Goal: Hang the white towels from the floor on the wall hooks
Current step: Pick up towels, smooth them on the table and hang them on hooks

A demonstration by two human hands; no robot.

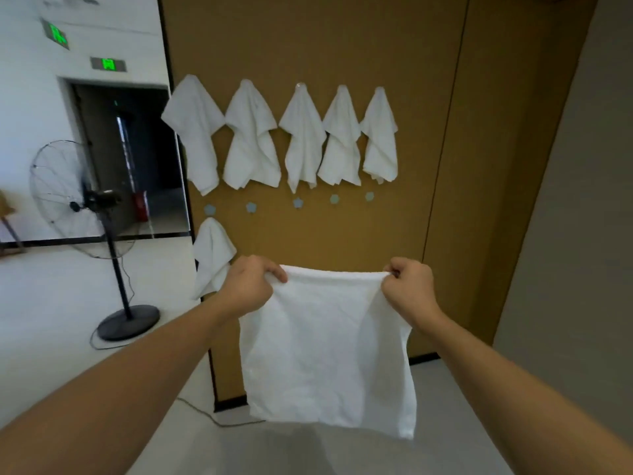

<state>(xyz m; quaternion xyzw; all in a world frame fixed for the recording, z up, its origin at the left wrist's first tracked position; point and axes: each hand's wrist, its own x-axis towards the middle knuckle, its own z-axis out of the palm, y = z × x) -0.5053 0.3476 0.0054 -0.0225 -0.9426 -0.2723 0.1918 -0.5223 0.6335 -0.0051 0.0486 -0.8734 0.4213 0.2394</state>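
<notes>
Four blue flower hooks (298, 202) stand bare right of the low hung towel (212, 255), the fan (78, 200) well left

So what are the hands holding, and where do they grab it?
A white towel. The left hand and the right hand each pinch a top corner, so it hangs spread out between them.

The towel (329, 351) is plain white, as are the six hung towels (251, 135). The wall (342, 46) is ochre brown with pale blue flower stickers (298, 202). The fan (82, 200) is black. The signs (108, 64) glow green. The floor (51, 303) is pale grey.
</notes>
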